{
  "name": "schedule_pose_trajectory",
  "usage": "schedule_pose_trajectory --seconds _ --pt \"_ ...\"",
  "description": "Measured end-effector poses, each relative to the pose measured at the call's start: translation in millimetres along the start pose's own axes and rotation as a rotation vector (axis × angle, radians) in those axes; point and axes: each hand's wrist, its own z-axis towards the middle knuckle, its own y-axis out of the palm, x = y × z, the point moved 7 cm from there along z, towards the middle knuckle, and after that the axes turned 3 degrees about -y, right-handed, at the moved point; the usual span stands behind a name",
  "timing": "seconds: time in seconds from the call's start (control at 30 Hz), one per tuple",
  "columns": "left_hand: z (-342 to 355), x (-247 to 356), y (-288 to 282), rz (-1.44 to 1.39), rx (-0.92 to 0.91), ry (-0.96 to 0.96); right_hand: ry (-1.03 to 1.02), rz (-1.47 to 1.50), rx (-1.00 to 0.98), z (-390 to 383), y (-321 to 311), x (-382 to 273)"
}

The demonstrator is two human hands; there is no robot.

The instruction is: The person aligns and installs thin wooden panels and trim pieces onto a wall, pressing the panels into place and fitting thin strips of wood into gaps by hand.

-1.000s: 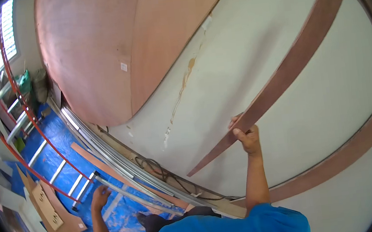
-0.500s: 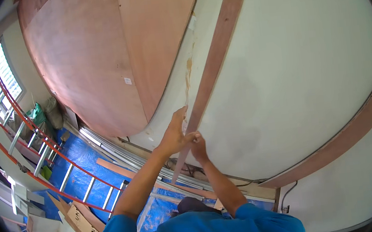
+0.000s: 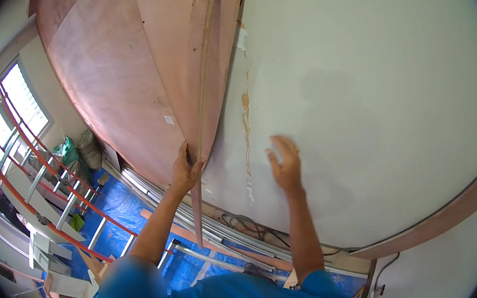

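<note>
A long reddish-brown plywood strip (image 3: 204, 88) runs from the top of the view down past my left hand (image 3: 186, 171), its lower end tapering to a point above the floor. My left hand is closed around the strip near this lower end, thumb across it. The strip lies in front of the large curved plywood panel (image 3: 118, 74), close to that panel's right edge. My right hand (image 3: 286, 164) is raised in front of the white wall (image 3: 371, 75), fingers apart, holding nothing. A brownish glue-like streak (image 3: 245, 119) marks the wall between the two hands.
Metal channels (image 3: 149, 188) lie along the wall's foot on a blue tarp (image 3: 112, 201). A ladder with orange rails (image 3: 46, 165) stands at the left. Full sacks (image 3: 88, 149) sit under the window, and a person (image 3: 0, 197) is at the far left. A curved wooden band (image 3: 435, 221) crosses the lower right.
The strip has swung left off the white wall to in front of the plywood panel, with my left hand on it. My right hand has let go and moved right. My view has shifted slightly.
</note>
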Motion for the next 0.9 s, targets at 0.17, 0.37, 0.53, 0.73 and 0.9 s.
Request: schedule_pose_trajectory --seconds 0.17,0.37,0.53,0.73,0.9 --pt "10.8 -45.3 13.8 -0.025 -0.017 0.026 -0.010 -0.184 0.023 58.7 -35.9 9.9" --pt "19.2 -79.7 37.0 0.106 0.006 0.019 0.008 -0.246 -0.030 55.8 -27.6 7.4" --pt "22.4 -100.6 54.4 0.123 -0.049 0.013 0.036 -0.159 0.013 67.2 -27.7 3.5" --pt "14.0 -116.2 96.4 0.140 -0.144 -0.017 0.217 0.384 0.215 121.9 24.8 -37.4" --pt "-0.2 -100.9 119.9 0.124 -0.208 -0.055 0.238 0.302 0.204 143.2 47.6 -36.5"
